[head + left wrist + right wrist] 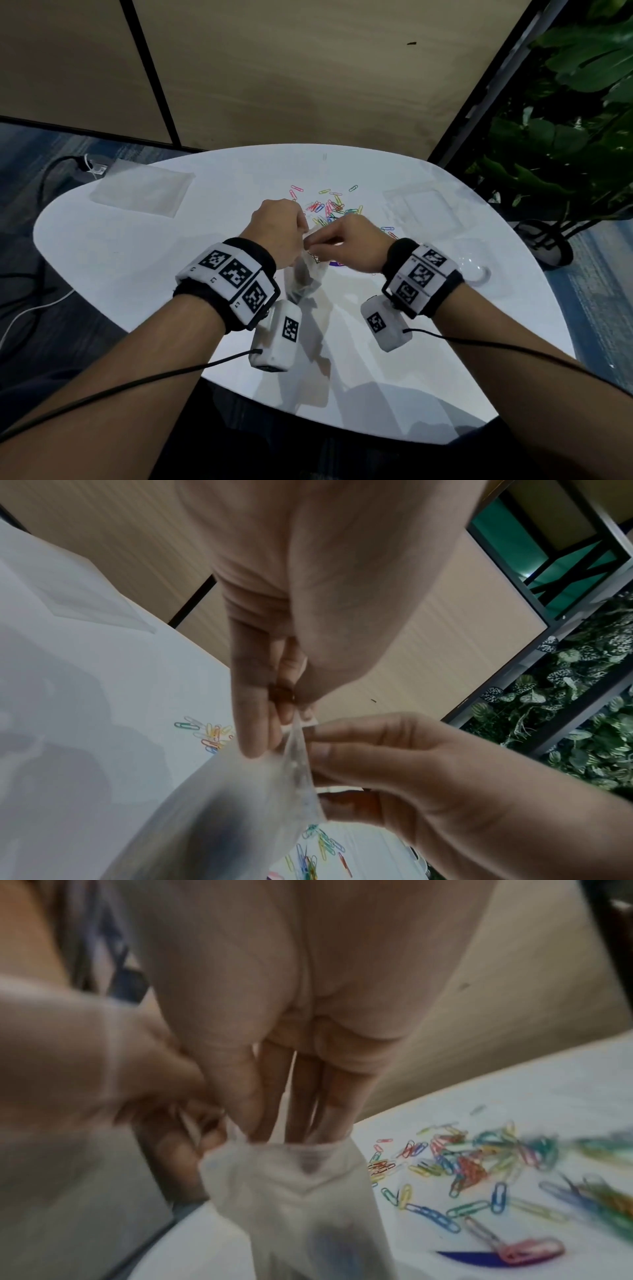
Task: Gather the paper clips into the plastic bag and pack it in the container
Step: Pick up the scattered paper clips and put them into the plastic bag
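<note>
A clear plastic bag (303, 277) hangs above the white table (137, 260), held by its top edge between both hands. My left hand (301, 236) pinches the left side of the bag's mouth (298, 739). My right hand (320, 241) pinches the right side, with its fingers (301, 1096) dipped into the opening of the bag (301, 1191). Coloured paper clips (330, 205) lie loose in a heap just beyond the hands, seen close in the right wrist view as paper clips (462, 1167). A clear square container (423, 209) sits to the right of the heap.
A stack of flat clear bags (140, 192) lies at the table's far left. A clear round lid or bowl (474, 269) rests near the right edge. A potted plant (565, 144) stands off the table at right. Cables run along the floor at left.
</note>
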A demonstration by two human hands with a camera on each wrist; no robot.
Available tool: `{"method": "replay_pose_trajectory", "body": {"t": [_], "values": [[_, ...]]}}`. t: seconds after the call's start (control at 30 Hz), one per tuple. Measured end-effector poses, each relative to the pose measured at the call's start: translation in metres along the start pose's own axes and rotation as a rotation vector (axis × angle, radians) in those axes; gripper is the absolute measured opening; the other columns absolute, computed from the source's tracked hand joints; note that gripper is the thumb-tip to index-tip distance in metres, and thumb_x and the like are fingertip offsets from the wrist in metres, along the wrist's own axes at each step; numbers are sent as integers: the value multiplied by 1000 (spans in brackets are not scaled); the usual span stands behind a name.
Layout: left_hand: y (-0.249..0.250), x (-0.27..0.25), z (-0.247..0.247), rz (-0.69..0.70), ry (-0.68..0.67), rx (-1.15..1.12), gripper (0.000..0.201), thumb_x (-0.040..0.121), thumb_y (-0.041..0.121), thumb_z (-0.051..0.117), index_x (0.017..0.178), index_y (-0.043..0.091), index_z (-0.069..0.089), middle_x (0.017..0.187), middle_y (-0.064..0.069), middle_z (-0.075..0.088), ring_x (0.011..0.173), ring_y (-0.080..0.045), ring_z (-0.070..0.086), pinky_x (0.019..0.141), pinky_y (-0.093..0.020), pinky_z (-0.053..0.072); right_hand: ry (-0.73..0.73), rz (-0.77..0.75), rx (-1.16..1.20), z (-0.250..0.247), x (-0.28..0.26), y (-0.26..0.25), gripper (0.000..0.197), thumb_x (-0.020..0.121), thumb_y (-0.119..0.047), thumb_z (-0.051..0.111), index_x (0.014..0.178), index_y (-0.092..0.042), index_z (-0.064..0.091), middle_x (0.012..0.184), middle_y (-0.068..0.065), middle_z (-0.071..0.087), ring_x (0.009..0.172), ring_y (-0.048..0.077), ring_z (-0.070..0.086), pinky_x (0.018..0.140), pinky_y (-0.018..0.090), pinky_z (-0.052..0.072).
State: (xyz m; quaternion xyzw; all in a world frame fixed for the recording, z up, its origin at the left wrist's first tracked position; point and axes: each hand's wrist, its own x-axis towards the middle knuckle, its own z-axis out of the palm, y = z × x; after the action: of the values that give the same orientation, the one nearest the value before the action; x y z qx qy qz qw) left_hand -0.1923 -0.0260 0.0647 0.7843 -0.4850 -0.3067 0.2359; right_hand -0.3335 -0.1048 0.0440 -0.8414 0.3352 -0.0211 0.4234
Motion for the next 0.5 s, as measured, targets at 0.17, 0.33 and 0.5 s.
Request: {"method": "replay_pose_trajectory", "body": {"t": [0.17,0.33,0.5], "values": [[-11,3,-7,-28,21,-7,19,93,0,54,89,16,65,97,-13,67,76,-31,74,71,-41,64,283,274,335,-35,1,52,19,89,-9,68,107,-8,73,101,15,72,89,27,70,75,34,60],[-22,1,-18,-52,42,-31,20,90,1,54,87,17,66,99,-18,69,85,-36,72,73,-43,63,51,774,-475,-35,-12,149,107,62,-57,84,149,-22,32,143,17,38,129,35,48,107,44,43],[-32,0,-26,-57,57,-24,20,90,2,55,86,19,64,101,-17,69,87,-35,71,77,-43,63,225,634,-316,-9,-3,160,95,60,-45,89,140,-16,47,130,13,56,114,28,59,104,37,46]]}}
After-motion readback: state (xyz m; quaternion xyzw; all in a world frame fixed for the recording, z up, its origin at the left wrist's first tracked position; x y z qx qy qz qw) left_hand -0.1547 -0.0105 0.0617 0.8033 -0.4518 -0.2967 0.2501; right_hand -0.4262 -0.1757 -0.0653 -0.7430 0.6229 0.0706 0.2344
